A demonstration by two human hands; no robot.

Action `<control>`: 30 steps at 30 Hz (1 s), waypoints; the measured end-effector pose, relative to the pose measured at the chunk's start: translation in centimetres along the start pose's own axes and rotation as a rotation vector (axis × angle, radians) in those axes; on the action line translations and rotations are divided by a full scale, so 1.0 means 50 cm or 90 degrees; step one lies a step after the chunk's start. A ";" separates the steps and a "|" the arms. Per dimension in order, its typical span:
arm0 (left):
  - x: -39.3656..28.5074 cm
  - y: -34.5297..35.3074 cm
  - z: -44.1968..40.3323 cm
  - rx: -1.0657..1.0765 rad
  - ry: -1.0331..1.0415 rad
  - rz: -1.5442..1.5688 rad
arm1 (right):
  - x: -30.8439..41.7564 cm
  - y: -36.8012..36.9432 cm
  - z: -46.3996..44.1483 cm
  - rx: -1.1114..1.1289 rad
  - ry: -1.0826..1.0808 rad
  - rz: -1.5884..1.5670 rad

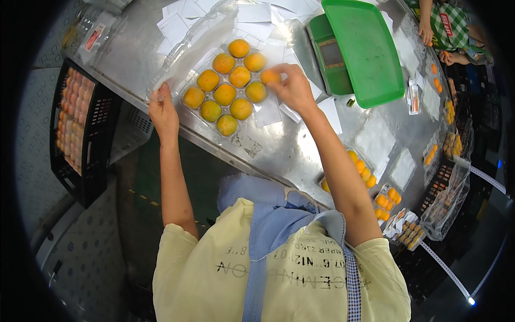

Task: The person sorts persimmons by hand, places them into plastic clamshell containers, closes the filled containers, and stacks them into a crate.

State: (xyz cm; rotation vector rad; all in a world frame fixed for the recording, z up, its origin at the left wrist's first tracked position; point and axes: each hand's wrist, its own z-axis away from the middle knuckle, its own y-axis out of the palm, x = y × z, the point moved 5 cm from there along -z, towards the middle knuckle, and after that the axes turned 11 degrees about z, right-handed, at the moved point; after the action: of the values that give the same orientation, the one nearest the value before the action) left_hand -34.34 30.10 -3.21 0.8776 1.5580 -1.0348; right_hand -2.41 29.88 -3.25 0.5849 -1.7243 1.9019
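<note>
A clear plastic clamshell tray (199, 114) lies on the metal table in front of me, with rows of round orange-yellow fruit (225, 95) in its hollows. Some of the fruit has a greenish tint. My left hand (163, 112) pinches the edge of the raised clear lid (185, 59) at the tray's left side. At the tray's right edge, my right hand (294, 88) grips one orange fruit (270, 77) between thumb and fingers. That fruit is slightly blurred, and I cannot tell whether it touches the tray.
Right of the tray stands a scale with a green pan (367, 53). White paper slips (255, 29) lie scattered behind. A black crate (80, 123) of packed fruit stands at left. More fruit packs (387, 203) sit at right, and another person's hands (425, 33) show at top right.
</note>
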 end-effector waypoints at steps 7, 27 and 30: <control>0.004 -0.001 0.004 -0.008 0.005 0.005 | -0.006 0.010 0.015 -0.044 -0.029 -0.054; -0.008 0.005 0.016 0.007 0.057 0.013 | -0.001 -0.014 0.026 -0.021 0.020 0.063; -0.004 0.002 0.021 0.008 0.052 0.012 | -0.012 -0.035 0.078 0.025 0.075 0.021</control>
State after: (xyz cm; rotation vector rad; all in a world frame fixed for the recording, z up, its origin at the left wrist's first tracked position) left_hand -33.84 29.17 -3.14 0.9517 1.6097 -1.0073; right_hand -0.94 26.07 -1.84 0.4525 -1.6344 1.9563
